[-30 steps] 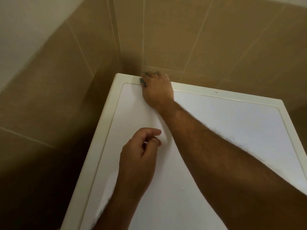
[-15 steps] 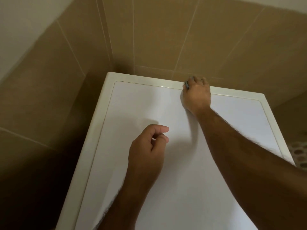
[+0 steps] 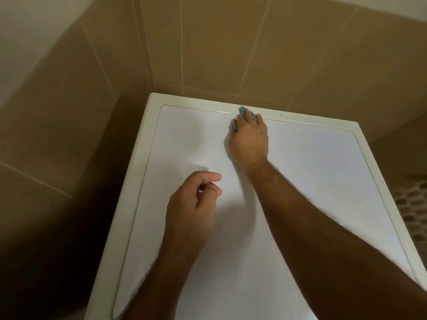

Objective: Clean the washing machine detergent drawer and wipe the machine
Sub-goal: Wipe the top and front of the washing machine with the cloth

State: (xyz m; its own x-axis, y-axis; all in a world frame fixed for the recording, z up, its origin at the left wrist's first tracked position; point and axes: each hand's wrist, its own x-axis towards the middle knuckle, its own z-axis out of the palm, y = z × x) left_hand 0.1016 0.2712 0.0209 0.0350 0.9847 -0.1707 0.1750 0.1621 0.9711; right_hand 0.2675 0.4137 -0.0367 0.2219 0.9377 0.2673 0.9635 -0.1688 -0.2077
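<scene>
White machine top (image 3: 312, 169), blue cloth (image 3: 242, 110) under right hand (image 3: 248, 140)

A white top panel (image 3: 300, 172) is framed by a cream rim (image 3: 138, 181) on the machine. A blue-grey cloth (image 3: 242, 110) is seen at its far edge. The wall tiles (image 3: 208, 47) are tan with pale grout lines.

The white machine top (image 3: 312, 162) lies bare to the right and near the left rim; the right hand (image 3: 248, 142) with its blue cloth (image 3: 242, 110) blocks the far middle, the left hand (image 3: 191, 204) the centre, tiled walls (image 3: 208, 54) close far and left
</scene>
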